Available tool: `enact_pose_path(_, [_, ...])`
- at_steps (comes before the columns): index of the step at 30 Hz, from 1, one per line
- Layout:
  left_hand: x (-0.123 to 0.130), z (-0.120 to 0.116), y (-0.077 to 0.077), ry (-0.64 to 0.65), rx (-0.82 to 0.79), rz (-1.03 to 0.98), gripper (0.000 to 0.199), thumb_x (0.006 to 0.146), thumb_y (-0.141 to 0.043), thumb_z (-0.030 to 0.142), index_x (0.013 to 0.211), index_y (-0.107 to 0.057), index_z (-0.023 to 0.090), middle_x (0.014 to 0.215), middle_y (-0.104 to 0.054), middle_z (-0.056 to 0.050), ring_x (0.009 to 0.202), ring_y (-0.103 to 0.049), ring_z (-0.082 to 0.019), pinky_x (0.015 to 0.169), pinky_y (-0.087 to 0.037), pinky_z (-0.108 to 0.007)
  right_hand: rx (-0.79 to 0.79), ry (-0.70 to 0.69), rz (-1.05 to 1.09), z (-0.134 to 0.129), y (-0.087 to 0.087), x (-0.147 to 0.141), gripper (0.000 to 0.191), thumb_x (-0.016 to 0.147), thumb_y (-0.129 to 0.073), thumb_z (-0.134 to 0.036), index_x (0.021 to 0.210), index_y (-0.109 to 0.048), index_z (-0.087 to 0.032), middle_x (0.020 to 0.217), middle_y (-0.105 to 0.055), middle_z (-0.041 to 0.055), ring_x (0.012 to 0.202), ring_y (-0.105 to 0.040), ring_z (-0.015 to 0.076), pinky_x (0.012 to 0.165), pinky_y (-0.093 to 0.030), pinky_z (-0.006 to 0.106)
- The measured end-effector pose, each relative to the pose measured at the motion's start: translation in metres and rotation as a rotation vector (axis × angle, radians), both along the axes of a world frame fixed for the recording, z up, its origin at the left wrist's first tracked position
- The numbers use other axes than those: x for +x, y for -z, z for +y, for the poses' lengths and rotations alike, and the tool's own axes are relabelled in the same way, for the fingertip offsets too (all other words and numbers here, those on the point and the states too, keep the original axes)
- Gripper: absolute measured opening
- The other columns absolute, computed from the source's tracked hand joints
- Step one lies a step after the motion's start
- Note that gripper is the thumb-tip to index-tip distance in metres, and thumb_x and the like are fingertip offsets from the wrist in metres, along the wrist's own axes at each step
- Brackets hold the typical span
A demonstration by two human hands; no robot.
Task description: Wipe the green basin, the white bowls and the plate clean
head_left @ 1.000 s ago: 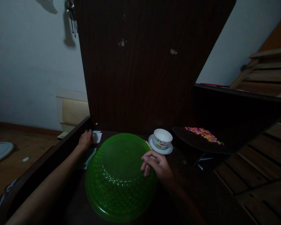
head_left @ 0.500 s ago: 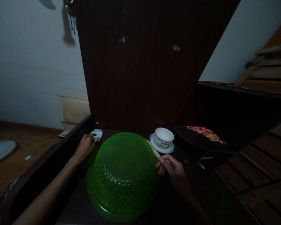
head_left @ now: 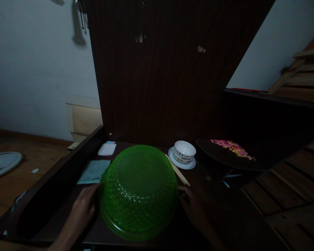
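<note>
A green plastic basin (head_left: pixel 143 177) rests upside down on the dark table, its textured side and flat base showing. My left hand (head_left: pixel 84 205) is at the basin's left rim, with its fingertips hidden against the edge. On the opposite side, my right hand (head_left: pixel 190 204) has its fingers curled at the right rim. Just beyond that hand lie several wooden chopsticks (head_left: pixel 180 174). Stacked white bowls (head_left: pixel 184 150) sit on a white plate (head_left: pixel 189 166) behind them. A grey-green cloth (head_left: pixel 93 171) lies flat to the left, partly behind the basin.
A white packet (head_left: pixel 107 149) lies at the back left. A raised dark board (head_left: pixel 54 184) borders the left side, and a tall dark panel (head_left: pixel 157 76) stands behind. Pink and yellow pieces (head_left: pixel 232 148) line a dark surface at right. Wooden slats (head_left: pixel 300 177) stand further right.
My left hand has moved back from the white packet to the basin's left rim, uncovering the cloth. My right hand has drawn back from the chopsticks to the right rim.
</note>
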State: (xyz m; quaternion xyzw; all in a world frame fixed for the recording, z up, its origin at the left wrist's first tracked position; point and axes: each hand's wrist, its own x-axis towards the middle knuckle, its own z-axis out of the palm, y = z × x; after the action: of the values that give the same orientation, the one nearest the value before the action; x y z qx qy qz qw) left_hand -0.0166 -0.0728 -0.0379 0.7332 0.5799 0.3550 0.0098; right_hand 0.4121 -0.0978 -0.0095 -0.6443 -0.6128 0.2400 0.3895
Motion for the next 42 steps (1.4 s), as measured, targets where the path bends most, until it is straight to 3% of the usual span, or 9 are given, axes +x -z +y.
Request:
enact_pose_path(3, [-0.005, -0.005, 0.021, 0.072, 0.072, 0.054, 0.051, 0.077, -0.043, 0.013, 0.119, -0.071, 0.022, 0.126, -0.070, -0.011, 0.112, -0.066, -0.029, 0.094, -0.057, -0.044, 0.089, 0.007, -0.044, 0.002, 0.012, -0.005, 0.033, 0.075, -0.051, -0.027, 0.100, -0.072, -0.021, 0.108, -0.073, 0.0119, 0.082, -0.069, 0.0238, 0.080, -0.057, 0.040])
enact_pose_path(6, [-0.013, -0.006, 0.025, 0.117, 0.108, 0.120, 0.044, 0.084, -0.045, 0.018, 0.118, -0.072, 0.022, 0.129, -0.068, -0.013, 0.114, -0.065, -0.031, 0.092, -0.058, -0.044, 0.140, -0.019, -0.068, 0.004, 0.020, -0.005, 0.040, 0.072, -0.047, -0.018, 0.102, -0.074, -0.020, 0.114, -0.072, 0.0127, 0.086, -0.070, 0.0230, 0.083, -0.057, 0.040])
enact_pose_path(11, [-0.025, -0.013, 0.014, 0.129, 0.071, 0.143, 0.042, 0.086, -0.045, 0.022, 0.119, -0.072, 0.022, 0.130, -0.068, -0.013, 0.121, -0.062, -0.032, 0.095, -0.058, -0.046, 0.175, -0.056, -0.124, 0.006, 0.032, -0.005, 0.045, 0.069, -0.048, -0.011, 0.103, -0.076, -0.022, 0.120, -0.071, 0.0116, 0.112, -0.066, 0.0268, 0.099, -0.051, 0.048])
enact_pose_path(16, [-0.032, -0.021, 0.004, 0.136, -0.013, 0.081, 0.041, 0.087, -0.048, 0.030, 0.121, -0.070, 0.023, 0.130, -0.069, -0.011, 0.119, -0.065, -0.030, 0.095, -0.058, -0.041, 0.169, -0.066, -0.172, 0.004, 0.033, -0.010, 0.029, 0.076, -0.053, -0.011, 0.087, -0.077, -0.023, 0.120, -0.071, 0.0104, 0.107, -0.067, 0.0268, 0.104, -0.045, 0.054])
enact_pose_path(21, [-0.023, -0.021, -0.010, 0.066, -0.133, -0.044, 0.035, 0.081, -0.052, 0.034, 0.105, -0.076, 0.023, 0.129, -0.069, -0.012, 0.110, -0.070, -0.029, 0.097, -0.056, -0.040, 0.176, -0.122, -0.241, 0.002, 0.027, -0.007, 0.027, 0.079, -0.053, -0.012, 0.084, -0.077, -0.022, 0.118, -0.072, 0.0120, 0.103, -0.069, 0.0274, 0.102, -0.046, 0.054])
enact_pose_path(26, [-0.006, -0.020, -0.033, 0.152, -0.351, -0.338, 0.027, 0.078, -0.063, 0.045, 0.094, -0.074, 0.026, 0.131, -0.069, -0.009, 0.122, -0.063, -0.032, 0.103, -0.050, -0.042, 0.159, -0.124, -0.297, 0.002, 0.019, -0.009, 0.030, 0.079, -0.051, -0.009, 0.085, -0.078, -0.021, 0.121, -0.071, 0.0133, 0.109, -0.067, 0.0287, 0.100, -0.048, 0.051])
enact_pose_path(29, [0.000, -0.014, -0.040, 0.079, -0.392, -0.641, 0.036, 0.066, -0.073, 0.049, 0.091, -0.071, 0.023, 0.131, -0.068, -0.012, 0.127, -0.059, -0.035, 0.105, -0.047, -0.048, 0.134, -0.123, -0.316, 0.001, 0.015, -0.012, 0.031, 0.079, -0.050, -0.007, 0.086, -0.078, -0.021, 0.121, -0.071, 0.0130, 0.111, -0.066, 0.0283, 0.099, -0.049, 0.048])
enact_pose_path(35, [0.009, -0.007, -0.052, -0.078, -0.516, -1.219, 0.055, 0.048, -0.082, 0.022, 0.101, -0.067, 0.020, 0.127, -0.070, -0.015, 0.123, -0.062, -0.035, 0.100, -0.054, -0.044, 0.147, -0.108, -0.321, 0.000, 0.016, -0.011, 0.030, 0.079, -0.051, -0.007, 0.088, -0.077, -0.021, 0.122, -0.070, 0.0120, 0.117, -0.064, 0.0275, 0.101, -0.048, 0.047])
enact_pose_path(42, [0.024, -0.012, -0.065, -0.104, -0.470, -1.356, 0.053, 0.043, -0.080, 0.009, 0.094, -0.074, 0.019, 0.124, -0.072, -0.012, 0.128, -0.057, -0.037, 0.095, -0.057, -0.041, 0.149, -0.081, -0.254, 0.006, 0.027, -0.004, 0.034, 0.070, -0.050, -0.004, 0.086, -0.075, -0.020, 0.123, -0.069, 0.0131, 0.115, -0.066, 0.0280, 0.095, -0.053, 0.044])
